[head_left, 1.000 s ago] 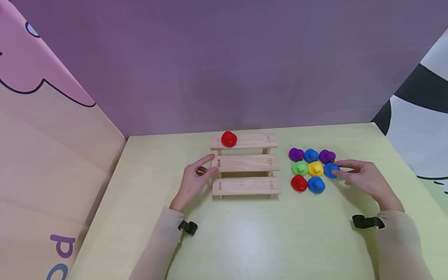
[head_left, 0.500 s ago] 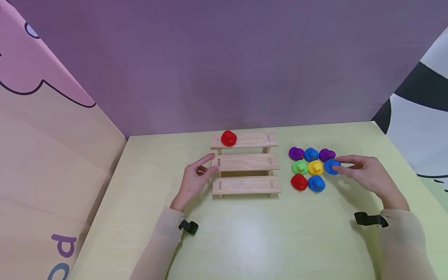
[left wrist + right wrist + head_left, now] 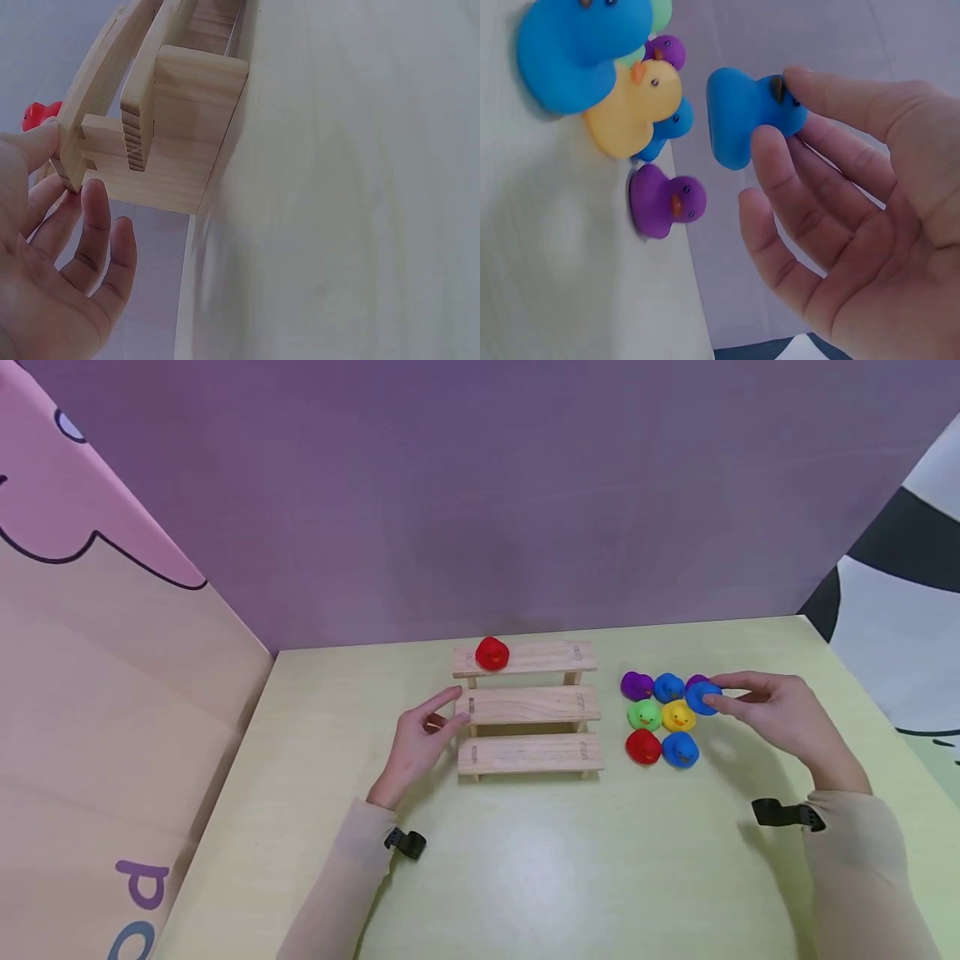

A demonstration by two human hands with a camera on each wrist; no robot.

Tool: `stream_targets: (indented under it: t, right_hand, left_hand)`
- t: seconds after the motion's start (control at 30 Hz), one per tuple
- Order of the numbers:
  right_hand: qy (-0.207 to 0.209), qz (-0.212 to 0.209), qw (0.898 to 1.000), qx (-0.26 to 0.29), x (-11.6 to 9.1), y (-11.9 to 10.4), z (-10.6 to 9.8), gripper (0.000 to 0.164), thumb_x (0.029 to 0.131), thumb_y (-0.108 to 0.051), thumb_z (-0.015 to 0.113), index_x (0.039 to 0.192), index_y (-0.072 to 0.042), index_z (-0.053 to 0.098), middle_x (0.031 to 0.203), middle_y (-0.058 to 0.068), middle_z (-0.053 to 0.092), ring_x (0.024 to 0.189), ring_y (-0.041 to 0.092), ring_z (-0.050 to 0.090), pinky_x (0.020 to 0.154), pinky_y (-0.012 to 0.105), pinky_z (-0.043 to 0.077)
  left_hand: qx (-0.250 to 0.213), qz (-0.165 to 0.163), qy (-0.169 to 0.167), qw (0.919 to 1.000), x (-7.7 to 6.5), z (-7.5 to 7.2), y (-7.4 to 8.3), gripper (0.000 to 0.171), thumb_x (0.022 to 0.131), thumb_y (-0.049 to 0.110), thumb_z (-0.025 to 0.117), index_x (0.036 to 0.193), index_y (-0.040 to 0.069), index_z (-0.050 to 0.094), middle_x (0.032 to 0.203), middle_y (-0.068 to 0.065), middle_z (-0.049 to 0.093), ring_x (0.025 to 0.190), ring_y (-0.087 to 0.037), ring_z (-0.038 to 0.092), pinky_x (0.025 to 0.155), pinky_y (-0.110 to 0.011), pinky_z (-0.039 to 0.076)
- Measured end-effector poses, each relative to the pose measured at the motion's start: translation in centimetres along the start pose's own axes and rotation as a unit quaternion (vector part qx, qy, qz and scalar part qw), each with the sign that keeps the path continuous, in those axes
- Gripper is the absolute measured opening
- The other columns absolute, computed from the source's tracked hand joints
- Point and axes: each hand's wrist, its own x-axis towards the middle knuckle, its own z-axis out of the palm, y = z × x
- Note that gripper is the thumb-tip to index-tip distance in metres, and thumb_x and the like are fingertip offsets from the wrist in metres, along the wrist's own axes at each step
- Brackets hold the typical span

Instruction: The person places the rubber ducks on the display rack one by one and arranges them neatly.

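My right hand (image 3: 787, 718) pinches a blue rubber duck (image 3: 739, 116) by the head between thumb and fingers. In the right wrist view a gap shows between this duck and the table. A three-step wooden stand (image 3: 528, 753) is at the middle of the table, and a red duck (image 3: 492, 654) sits near the left of its top step. With the thumb over the board and fingers beneath, my left hand (image 3: 420, 743) grips the left end of the middle step (image 3: 534, 706). Partly hidden behind the held duck is a purple duck (image 3: 656, 202).
Right of the stand, more ducks sit close together: a purple one (image 3: 637, 686), a blue one (image 3: 668, 687), a green one (image 3: 644, 716), a yellow one (image 3: 678, 717), a red one (image 3: 643, 747) and another blue one (image 3: 681, 750). A purple wall (image 3: 495, 510) rises behind the table.
My right hand has lifted the blue duck from its place beside the yellow one, up and slightly left, so it now overlaps the purple duck. My left hand keeps its grip on the stand.
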Motion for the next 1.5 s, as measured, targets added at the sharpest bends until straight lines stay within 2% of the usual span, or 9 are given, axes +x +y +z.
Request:
stream_targets:
  t: [0.07,0.27,0.37,0.47,0.53,0.73,0.97,1.23,1.5]
  right_hand:
    - [0.01,-0.004,1.0,0.004,0.0,-0.5,0.1,0.065,0.101,-0.057,0.067,0.146,-0.01,0.064,0.14,0.021,0.064,0.108,0.027,0.061,0.073,0.027,0.05]
    - [0.037,-0.025,0.999,0.016,0.1,-1.9,0.5,0.063,0.099,-0.056,0.071,0.143,-0.011,0.068,0.113,-0.009,0.073,0.089,-0.001,0.061,0.074,0.022,0.05]
    - [0.043,-0.037,0.998,0.018,0.3,-2.5,0.8,0.062,0.1,-0.055,0.07,0.143,-0.01,0.068,0.116,0.002,0.077,0.087,-0.003,0.061,0.075,0.021,0.049]
    - [0.046,-0.05,0.997,0.022,0.4,-3.1,1.1,0.06,0.101,-0.052,0.07,0.143,-0.009,0.068,0.131,0.017,0.072,0.091,-0.001,0.059,0.074,0.02,0.048]
    - [0.049,-0.058,0.997,0.026,0.4,-3.4,1.3,0.058,0.102,-0.05,0.071,0.142,-0.008,0.068,0.136,0.021,0.069,0.092,-0.001,0.057,0.074,0.018,0.048]
    - [0.049,-0.069,0.996,0.027,0.6,-4.7,1.6,0.056,0.101,-0.05,0.071,0.14,-0.009,0.07,0.136,0.02,0.07,0.089,-0.004,0.058,0.073,0.019,0.05]
    - [0.056,-0.073,0.995,0.034,1.2,-6.8,1.6,0.057,0.099,-0.054,0.072,0.139,-0.013,0.071,0.13,0.016,0.072,0.085,0.006,0.062,0.065,0.026,0.054]
    - [0.064,-0.1,0.992,0.04,2.0,-8.9,2.2,0.053,0.099,-0.048,0.074,0.138,-0.012,0.073,0.132,0.016,0.073,0.088,0.002,0.061,0.069,0.023,0.052]
    - [0.044,-0.107,0.992,0.048,2.3,-10.9,2.9,0.052,0.099,-0.048,0.075,0.138,-0.014,0.073,0.136,0.013,0.072,0.099,0.02,0.065,0.073,0.025,0.052]
  left_hand:
    - [-0.002,0.0,0.001,1.0,0.0,0.1,0.0,0.046,0.101,0.027,0.077,0.146,0.021,0.068,0.143,-0.003,0.07,0.088,-0.018,0.064,0.069,-0.022,0.051]
    - [-0.002,-0.001,-0.002,1.0,0.1,0.2,0.0,0.047,0.102,0.027,0.076,0.147,0.021,0.067,0.148,-0.002,0.067,0.089,-0.016,0.064,0.069,-0.021,0.052]
    - [0.001,0.0,-0.005,1.0,0.1,0.3,0.0,0.047,0.102,0.027,0.075,0.148,0.021,0.066,0.15,-0.001,0.065,0.09,-0.016,0.063,0.07,-0.022,0.052]
    - [0.004,0.002,-0.003,1.0,0.0,0.3,0.0,0.046,0.103,0.027,0.074,0.148,0.022,0.066,0.149,-0.001,0.066,0.09,-0.017,0.063,0.07,-0.022,0.052]
    - [0.004,0.001,-0.001,1.0,-0.1,0.3,0.1,0.045,0.103,0.027,0.074,0.147,0.023,0.067,0.148,0.0,0.067,0.09,-0.018,0.064,0.07,-0.022,0.052]
    - [-0.002,-0.006,-0.003,1.0,0.0,0.3,0.0,0.046,0.103,0.029,0.074,0.148,0.023,0.066,0.143,-0.002,0.07,0.089,-0.019,0.062,0.068,-0.022,0.051]
    - [-0.003,-0.01,-0.006,0.9999,-0.1,0.0,0.2,0.046,0.103,0.028,0.073,0.148,0.021,0.066,0.137,-0.006,0.072,0.086,-0.019,0.061,0.063,-0.023,0.049]
    - [-0.008,-0.01,-0.009,0.9999,0.0,0.0,0.5,0.045,0.104,0.026,0.072,0.148,0.021,0.066,0.143,-0.005,0.069,0.087,-0.02,0.06,0.06,-0.023,0.046]
    - [-0.008,-0.016,-0.002,0.9998,-0.1,0.1,0.5,0.043,0.103,0.024,0.073,0.146,0.021,0.068,0.137,-0.007,0.071,0.085,-0.016,0.06,0.062,-0.022,0.047]
